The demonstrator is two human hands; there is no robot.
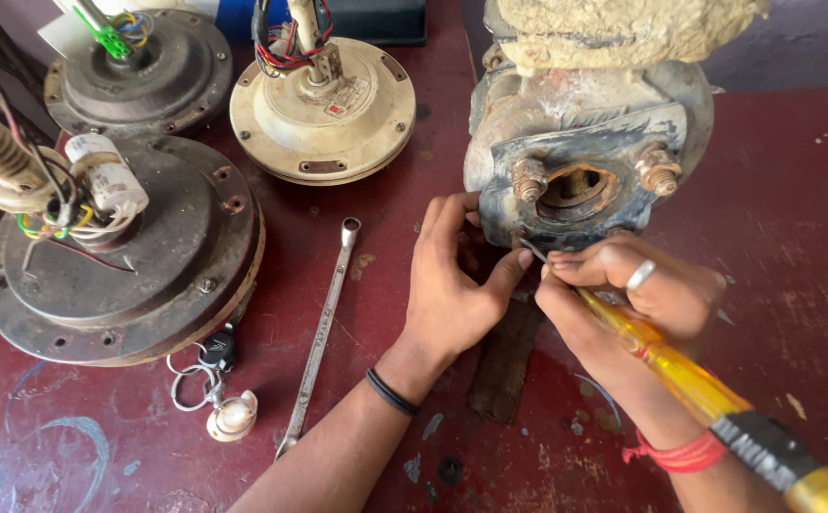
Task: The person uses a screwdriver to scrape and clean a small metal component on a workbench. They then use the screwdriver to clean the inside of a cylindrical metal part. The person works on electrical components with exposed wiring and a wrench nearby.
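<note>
Well left of the left hand point(452, 285), three ceiling fan motors point(120, 256) are being left alone, wires trailing, with a key ring point(215, 389) and a long spanner point(319, 332) lying just beside that forearm. The left hand's fingers are being pinched together against the lower edge of the rusty pump point(580, 161), right in front of both hands. The right hand point(623, 294) is being clamped round a yellow screwdriver point(680, 380), tip worked in there. Looks like early days: both flange nuts point(659, 171) are sitting untouched.

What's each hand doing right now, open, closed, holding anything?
Left hand: fingers curled, pressed against the pump housing; grip on anything cannot be told.
Right hand: closed on the yellow screwdriver.
</note>
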